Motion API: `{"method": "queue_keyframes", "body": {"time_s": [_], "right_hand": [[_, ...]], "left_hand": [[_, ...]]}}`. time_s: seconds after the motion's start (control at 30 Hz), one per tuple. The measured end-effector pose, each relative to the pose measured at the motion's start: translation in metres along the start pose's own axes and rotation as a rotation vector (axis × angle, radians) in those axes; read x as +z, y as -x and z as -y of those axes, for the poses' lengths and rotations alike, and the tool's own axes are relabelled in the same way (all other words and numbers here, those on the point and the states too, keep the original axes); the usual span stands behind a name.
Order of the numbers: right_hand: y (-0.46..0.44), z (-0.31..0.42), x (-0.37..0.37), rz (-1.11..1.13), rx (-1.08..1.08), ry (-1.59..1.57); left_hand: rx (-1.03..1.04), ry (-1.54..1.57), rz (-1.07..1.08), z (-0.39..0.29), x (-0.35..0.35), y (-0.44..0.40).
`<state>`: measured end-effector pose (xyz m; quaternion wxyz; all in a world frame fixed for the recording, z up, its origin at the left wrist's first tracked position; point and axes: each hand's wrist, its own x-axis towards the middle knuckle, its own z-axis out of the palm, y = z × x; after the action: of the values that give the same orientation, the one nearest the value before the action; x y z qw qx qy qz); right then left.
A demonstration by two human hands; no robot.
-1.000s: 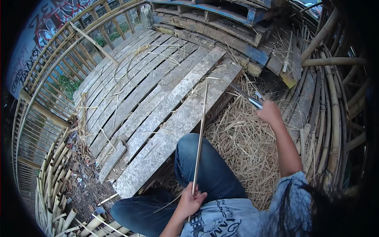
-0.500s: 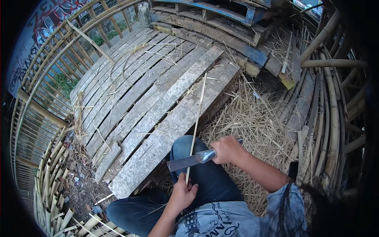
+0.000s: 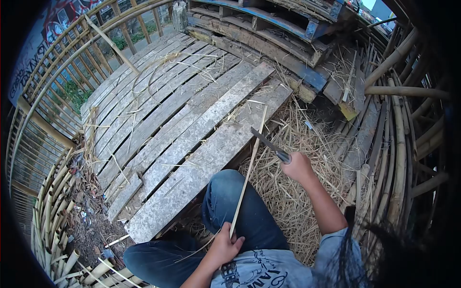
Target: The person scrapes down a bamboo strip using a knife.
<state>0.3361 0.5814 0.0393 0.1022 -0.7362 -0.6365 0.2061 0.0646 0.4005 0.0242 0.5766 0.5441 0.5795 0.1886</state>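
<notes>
My left hand is closed round the lower end of a long, thin bamboo strip. The strip slants up across my raised knee, its far end over the edge of the wooden pallet. In my right hand is the handle of a knife, above the straw to the right of my knee. Its dark blade points up and left, and the tip meets or overlaps the strip near the pallet edge; I cannot tell whether they touch. A thin curled sliver trails beside my left wrist.
Straw-like shavings cover the ground on the right. Stacked pallets stand at the back. Bamboo poles lie along the right side, and cut bamboo lines the lower left. A bamboo fence curves round the left.
My right hand has moved the knife away from my left hand, up along the strip towards its far end. The blade has turned to a narrow edge-on view. My left hand keeps its hold.
</notes>
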Motion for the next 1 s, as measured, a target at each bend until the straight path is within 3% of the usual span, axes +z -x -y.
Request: {"method": "queue_keyframes", "body": {"time_s": [0.13,0.2,0.4,0.53,0.67,0.8,0.87,0.93,1.0], "right_hand": [[0.06,0.029,0.045,0.077,-0.272,-0.021],[0.085,0.046,0.046,0.151,-0.319,-0.017],[0.052,0.025,0.039,0.174,-0.417,0.067],[-0.006,0.024,0.022,0.034,-0.165,0.01],[-0.062,0.005,-0.01,-0.062,0.088,0.169],[-0.061,-0.01,0.002,-0.08,0.172,0.197],[-0.033,-0.007,0.019,0.117,0.102,0.364],[0.005,-0.009,0.053,0.088,0.123,0.179],[0.027,-0.032,0.104,0.102,0.246,-0.281]], "left_hand": [[-0.011,0.041,0.004,-0.008,-0.002,-0.004],[0.009,-0.074,-0.092,-0.011,0.0,-0.005],[0.011,-0.16,-0.145,-0.014,-0.002,0.0],[-0.025,-0.075,-0.055,-0.01,-0.009,0.023],[0.107,-0.048,-0.151,0.016,-0.008,0.05],[-0.041,0.063,-0.071,0.033,-0.009,0.054],[-0.006,0.068,-0.109,0.027,-0.009,0.045],[0.016,0.074,-0.136,0.028,-0.011,0.032],[0.125,0.282,-0.079,0.04,-0.014,0.014]]}}
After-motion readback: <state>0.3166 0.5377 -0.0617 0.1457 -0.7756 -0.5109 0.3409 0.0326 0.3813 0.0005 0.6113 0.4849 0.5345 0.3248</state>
